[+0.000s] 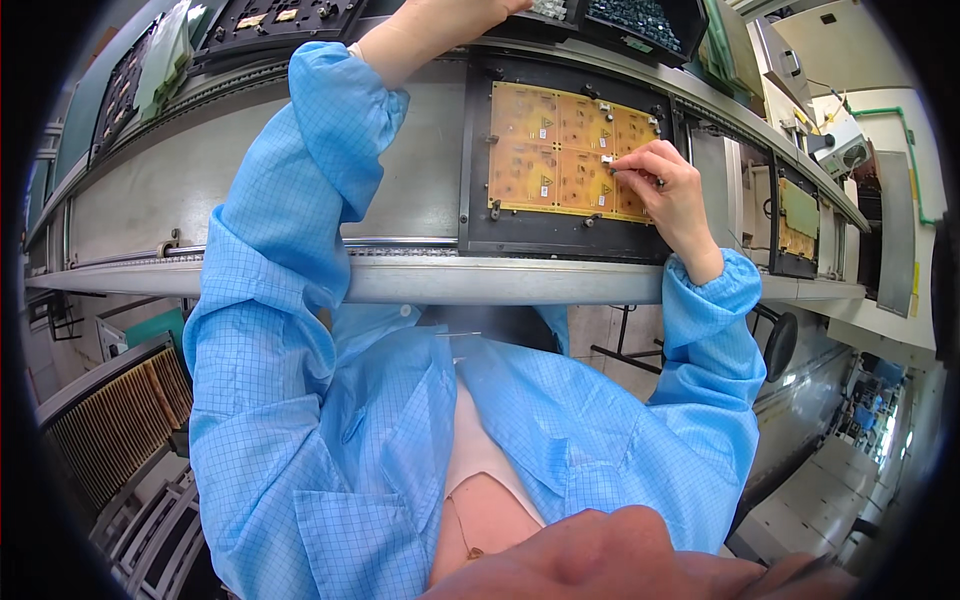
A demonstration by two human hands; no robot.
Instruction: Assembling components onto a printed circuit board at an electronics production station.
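A yellow circuit board panel (525, 150), divided into several squares, lies in a black carrier frame (480, 235) on the conveyor. Over its right part is my right hand (668, 190), thumb and forefinger pinched together. A small white component (607, 159) sits right at those fingertips, against the board. Something small and dark shows among the curled fingers, too small to name. My left hand (445, 28) reaches to the far side, beside the parts bins; its fingers are cut off by the upper edge, so their state is hidden.
A black bin of small blue-grey parts (640, 25) stands beyond the board, next to one with pale parts (550, 8). The conveyor's metal front rail (500, 280) runs between me and the board. Another carrier with a board (797, 220) is at the right.
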